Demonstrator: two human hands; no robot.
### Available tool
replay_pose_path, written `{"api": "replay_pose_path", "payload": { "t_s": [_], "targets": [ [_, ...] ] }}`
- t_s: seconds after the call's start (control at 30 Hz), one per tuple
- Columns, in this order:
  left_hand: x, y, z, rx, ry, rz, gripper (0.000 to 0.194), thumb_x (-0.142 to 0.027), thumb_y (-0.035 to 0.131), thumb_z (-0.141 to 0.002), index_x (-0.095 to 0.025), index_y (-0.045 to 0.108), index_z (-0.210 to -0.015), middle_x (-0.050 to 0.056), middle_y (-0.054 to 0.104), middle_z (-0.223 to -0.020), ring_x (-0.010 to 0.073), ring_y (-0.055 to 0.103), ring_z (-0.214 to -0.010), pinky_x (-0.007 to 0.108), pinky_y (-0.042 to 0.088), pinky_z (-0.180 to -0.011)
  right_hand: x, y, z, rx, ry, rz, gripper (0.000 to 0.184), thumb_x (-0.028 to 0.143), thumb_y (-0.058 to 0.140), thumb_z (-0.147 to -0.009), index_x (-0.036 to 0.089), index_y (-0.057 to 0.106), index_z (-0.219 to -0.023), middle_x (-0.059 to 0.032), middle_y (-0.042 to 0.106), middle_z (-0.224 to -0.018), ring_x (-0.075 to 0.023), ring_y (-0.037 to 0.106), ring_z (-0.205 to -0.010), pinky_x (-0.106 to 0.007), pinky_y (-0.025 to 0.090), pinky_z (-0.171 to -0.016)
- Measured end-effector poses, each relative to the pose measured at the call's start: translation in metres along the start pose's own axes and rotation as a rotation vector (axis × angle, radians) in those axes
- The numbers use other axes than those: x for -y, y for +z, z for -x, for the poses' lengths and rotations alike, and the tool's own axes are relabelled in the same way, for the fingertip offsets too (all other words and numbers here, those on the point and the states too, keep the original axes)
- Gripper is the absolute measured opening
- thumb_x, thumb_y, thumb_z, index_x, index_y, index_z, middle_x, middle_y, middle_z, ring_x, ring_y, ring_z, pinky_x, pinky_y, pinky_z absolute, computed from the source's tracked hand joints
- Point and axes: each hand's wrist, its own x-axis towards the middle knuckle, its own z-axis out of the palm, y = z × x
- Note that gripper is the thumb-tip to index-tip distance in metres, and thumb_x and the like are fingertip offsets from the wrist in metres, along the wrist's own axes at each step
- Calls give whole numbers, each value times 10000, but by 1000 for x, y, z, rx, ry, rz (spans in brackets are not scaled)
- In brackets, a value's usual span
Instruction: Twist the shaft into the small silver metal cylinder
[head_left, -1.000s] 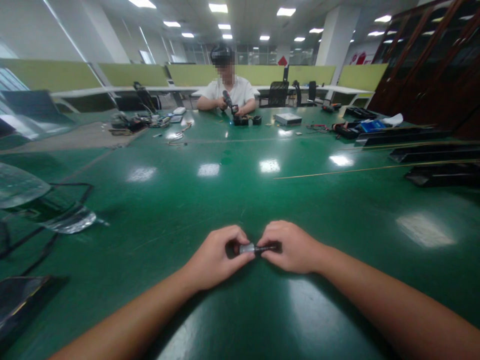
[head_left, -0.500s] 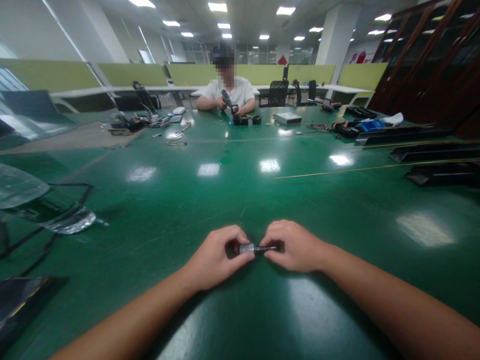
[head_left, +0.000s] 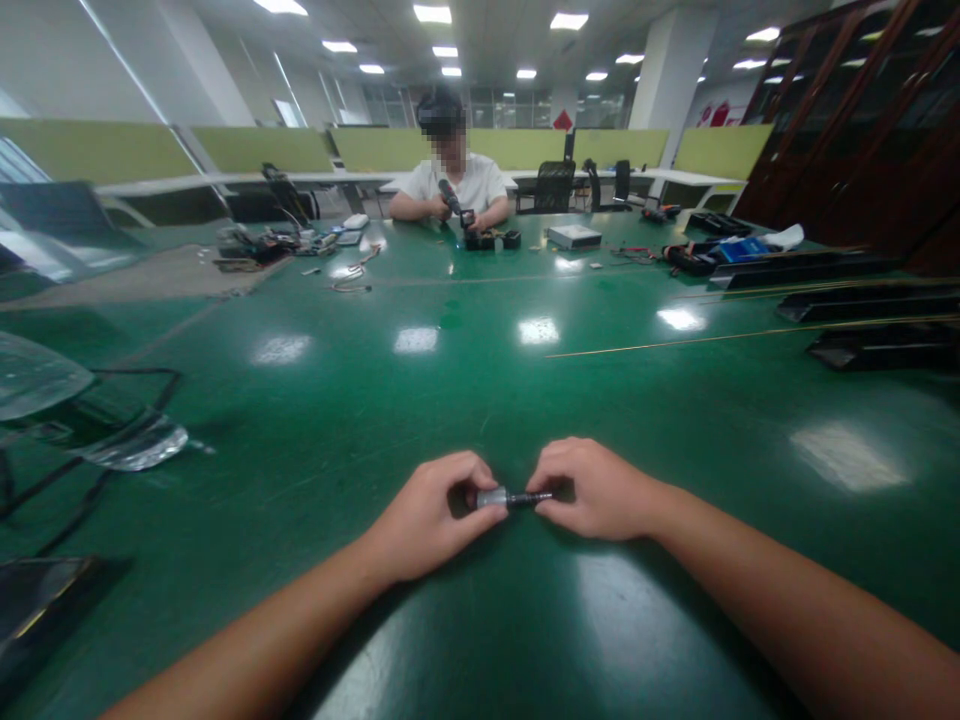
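Just above the green table top, a small silver cylinder (head_left: 491, 498) with a dark, ribbed shaft (head_left: 523, 499) lies level between my two hands. My left hand (head_left: 435, 510) pinches the silver cylinder between thumb and forefinger; its left end is partly hidden in the curl of the fingers. On the other side, the thumb and fingertips of my right hand (head_left: 592, 490) close on the thin right end of the shaft. Too small and blurred to tell is the exact kind of this part.
A clear plastic bottle (head_left: 90, 410) lies at the left, near a black cable (head_left: 75, 500) and a dark flat object (head_left: 45, 600). Across the table (head_left: 465, 400) a person (head_left: 450, 185) handles a power tool. Black channels (head_left: 877, 300) and thin rods lie at the right.
My right hand has slid a little to the right along the shaft, showing more of it. My left hand stays nearly in place on the silver cylinder.
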Motion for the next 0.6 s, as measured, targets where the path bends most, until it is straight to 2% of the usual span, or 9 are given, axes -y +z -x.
{"api": "replay_pose_path", "payload": {
  "t_s": [0.23, 0.6],
  "targets": [
    [-1, -1, 0, 10, 8, -13, 138, -299, 634, -860, -171, 585, -839, 23, 628, -827, 152, 584, -743, 260, 451, -700, -1, -6, 2, -3, -4, 37, 103, 161, 661, -746, 187, 707, -834, -18, 687, -800, -163, 607, -788, -295, 427, -770],
    [-1, -1, 1, 13, 9, -8, 153, -310, 645, -860, -167, 592, -847, 27, 631, -835, 156, 593, -759, 269, 460, -721, -18, -29, 9, 118, 167, -50, 132, 149, 677, -709, 172, 726, -829, -16, 686, -792, -138, 613, -718, -246, 470, -667]
  ]
}}
